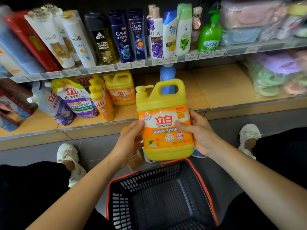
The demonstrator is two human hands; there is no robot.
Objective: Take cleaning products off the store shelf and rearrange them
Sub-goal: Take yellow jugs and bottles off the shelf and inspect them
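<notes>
A big yellow dish-soap jug [163, 120] with an orange label and a pump top is held upright in the air, in front of the lower shelf [199, 90] and above a black basket. My left hand [128, 143] grips its left side and my right hand [201, 133] grips its right side, thumb across the label. On the lower shelf stand a second yellow jug [120, 87], a slim yellow-orange pump bottle [101, 100], a purple-white refill pouch [74, 98] and a blue bottle [167, 73] behind the held jug.
A black shopping basket with an orange rim [204, 183] sits on the grey floor between my knees. A small bottle [135, 159] and another item lie on the floor behind the jug. The upper shelf [149, 62] holds shampoo bottles. Packaged goods [275, 75] fill the right.
</notes>
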